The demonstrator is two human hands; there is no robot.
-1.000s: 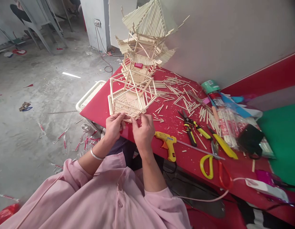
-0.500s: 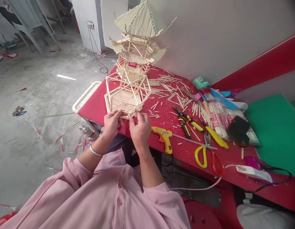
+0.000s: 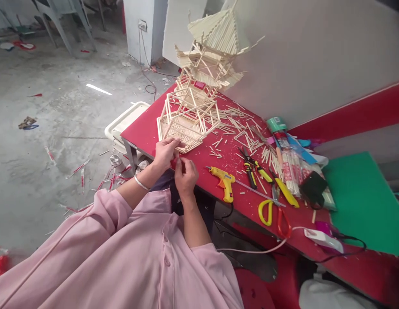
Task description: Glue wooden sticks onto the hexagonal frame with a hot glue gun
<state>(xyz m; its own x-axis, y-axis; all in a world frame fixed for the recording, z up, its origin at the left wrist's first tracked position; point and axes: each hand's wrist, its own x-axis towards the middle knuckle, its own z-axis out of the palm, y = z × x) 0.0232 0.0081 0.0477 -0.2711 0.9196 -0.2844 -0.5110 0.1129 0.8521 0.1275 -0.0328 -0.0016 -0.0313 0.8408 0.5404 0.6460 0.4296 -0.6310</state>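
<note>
Holds both hands close together over the near edge of the red table [image 3: 139, 128], just in front of an open hexagonal stick frame [image 3: 187, 130]. Bends the left hand [image 3: 166, 153] inward at the near rim of the frame's base, with thumb and forefinger almost closed at the tips; cannot tell whether touching the rim or only overlapping it in view. Curls the right hand [image 3: 186, 177] just beside, slightly nearer the body, with thumb and forefinger drawn toward the left fingertips and the other fingers folded in. Cannot tell whether pinching a small piece in either hand, at so small and blurred a spot. Wears a pale bracelet [image 3: 140, 183] on the left wrist. Has the frame standing on the table right before the hands, with a tiered stick tower [image 3: 217, 34] behind it. Has a yellow glue gun [image 3: 226, 181] lying to the right, apart from the right hand, with loose sticks [image 3: 233, 116] scattered beyond.
</note>
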